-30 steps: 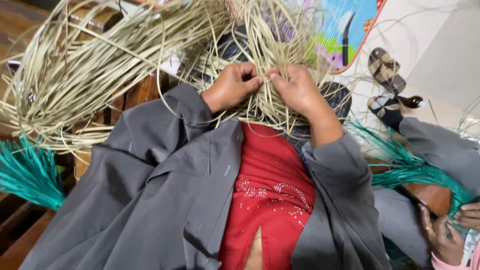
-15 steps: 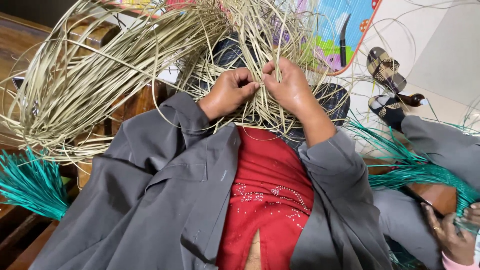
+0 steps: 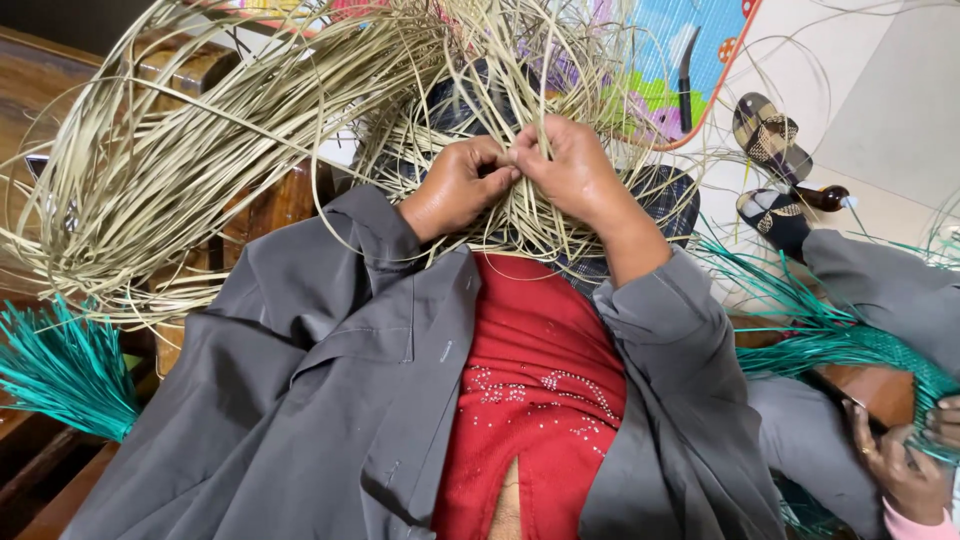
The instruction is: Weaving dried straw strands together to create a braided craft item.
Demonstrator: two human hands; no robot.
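We see no pkgs, labels or screens. Closest thing to a sign is a bright picture panel [image 3: 690, 55] at upper centre-right of the frame: flat, rounded corner w/ orange-red edge, sky-blue field, green and purple patches, a dark upright shape. Pale straw strands cross its left part; rest runs off the top edge.

Even, soft indoor light; no glare, faint shadows only. Sharp centre, slight softness and wide-angle stretch toward frame edges.
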